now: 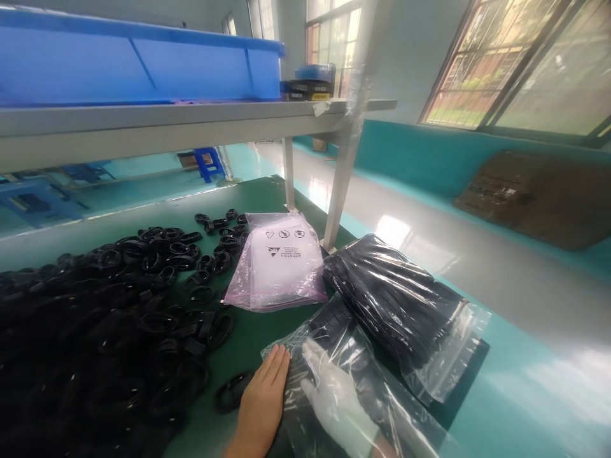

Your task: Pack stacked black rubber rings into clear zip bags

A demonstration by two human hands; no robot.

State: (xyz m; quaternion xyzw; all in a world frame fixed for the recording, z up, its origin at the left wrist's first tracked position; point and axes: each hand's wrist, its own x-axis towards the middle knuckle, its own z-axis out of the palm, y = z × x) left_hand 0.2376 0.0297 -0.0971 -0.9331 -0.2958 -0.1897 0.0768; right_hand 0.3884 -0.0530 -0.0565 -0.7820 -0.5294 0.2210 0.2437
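Note:
My left hand (265, 397), bare, lies flat with its fingers together along the left side of a transparent plastic bag (305, 420) packed with black pieces. In a white glove, my right hand (337, 397) rests with thumb and fingers apart over the same bag; whether it is inside or on top of the film I cannot tell. Beyond it, a second filled zip bag (386, 296) of black pieces lies at the table's right edge. A single black loop (231, 391), perhaps a coiled cable, sits just left of my left hand.
A large heap of black loops (119, 318) spreads over the green table (258, 194) at left. A pinkish bag with printed warnings (281, 264) lies mid-table. Above runs a shelf (191, 127) bearing a blue bin (143, 63), with a metal post (341, 178) at right.

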